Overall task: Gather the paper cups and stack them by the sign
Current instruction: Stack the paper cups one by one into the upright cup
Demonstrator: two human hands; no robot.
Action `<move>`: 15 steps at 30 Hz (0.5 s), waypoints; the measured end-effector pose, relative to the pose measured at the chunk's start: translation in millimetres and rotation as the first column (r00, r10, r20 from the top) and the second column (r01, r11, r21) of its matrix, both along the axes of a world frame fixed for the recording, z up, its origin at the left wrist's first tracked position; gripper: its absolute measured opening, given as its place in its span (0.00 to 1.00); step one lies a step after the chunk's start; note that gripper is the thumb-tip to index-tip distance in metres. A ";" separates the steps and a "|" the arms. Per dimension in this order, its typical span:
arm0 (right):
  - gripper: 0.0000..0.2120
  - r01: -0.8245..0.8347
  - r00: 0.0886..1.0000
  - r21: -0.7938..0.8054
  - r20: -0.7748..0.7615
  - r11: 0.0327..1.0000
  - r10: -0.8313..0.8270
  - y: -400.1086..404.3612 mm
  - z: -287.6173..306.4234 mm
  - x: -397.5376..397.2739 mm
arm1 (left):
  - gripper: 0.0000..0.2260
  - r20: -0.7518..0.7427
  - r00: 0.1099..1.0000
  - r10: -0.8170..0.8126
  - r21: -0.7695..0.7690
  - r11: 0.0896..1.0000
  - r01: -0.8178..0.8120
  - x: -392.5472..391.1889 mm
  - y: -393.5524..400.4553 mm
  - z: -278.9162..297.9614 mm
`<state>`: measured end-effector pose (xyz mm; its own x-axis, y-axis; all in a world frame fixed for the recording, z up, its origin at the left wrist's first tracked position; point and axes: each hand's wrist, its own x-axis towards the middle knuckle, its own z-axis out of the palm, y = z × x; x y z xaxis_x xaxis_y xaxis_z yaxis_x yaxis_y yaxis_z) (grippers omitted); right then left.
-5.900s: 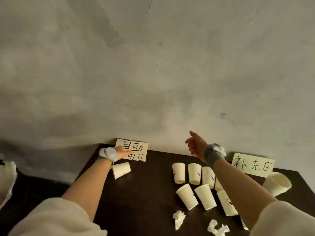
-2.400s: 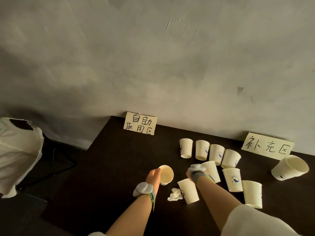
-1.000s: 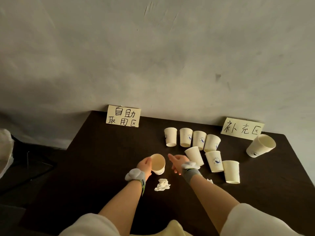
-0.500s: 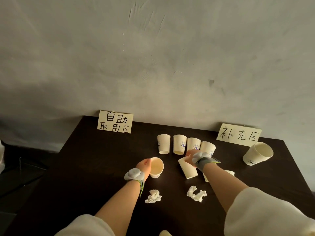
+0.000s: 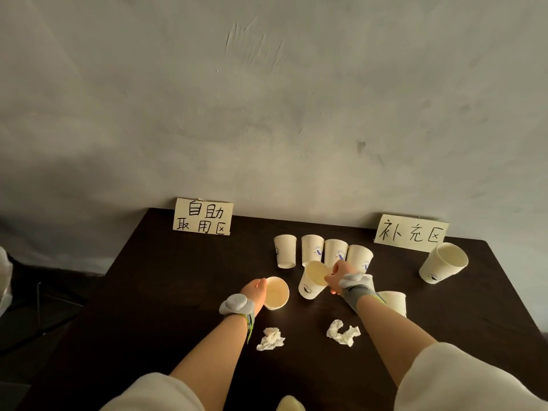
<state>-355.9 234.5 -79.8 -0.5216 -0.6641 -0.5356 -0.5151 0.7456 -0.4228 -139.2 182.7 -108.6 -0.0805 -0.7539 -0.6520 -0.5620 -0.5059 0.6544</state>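
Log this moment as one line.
left hand: holds open cup | right hand: lifts second cup, mouth up | row of four cups: inverted | stack: not started

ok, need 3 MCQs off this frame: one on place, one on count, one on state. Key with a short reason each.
1. The tipped-over cup lies nearest:
A) right sign
B) left sign
C) the tissues

2. Crumpled tissues on the table:
A) one
B) two
C) four

3. The right hand is:
A) empty
B) on a tissue
C) gripping a cup

Key:
1 A: tipped-over cup lies just below the right sign, far from the left sign.
2 B: two tissues on the table.
3 C: right hand grips a cup by its rim.
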 end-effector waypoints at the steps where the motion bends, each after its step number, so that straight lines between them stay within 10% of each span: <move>1: 0.08 0.038 0.999 -0.033 0.029 0.999 -0.037 0.9 1.6 2.6 | 0.20 -0.003 1.000 0.000 0.003 1.000 0.000 1.1 1.5 3.3; 15: 0.05 0.131 0.961 -0.244 0.267 0.961 -0.064 -20.3 25.3 63.2 | 0.31 -0.352 0.889 0.292 0.209 0.950 -0.230 16.2 16.7 30.8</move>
<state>-292.7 214.2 -54.5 -0.4595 -0.7492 -0.4770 -0.2951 0.6354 -0.7136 -123.0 199.4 -77.8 -0.1562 -0.6713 -0.7245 -0.1248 -0.7142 0.6887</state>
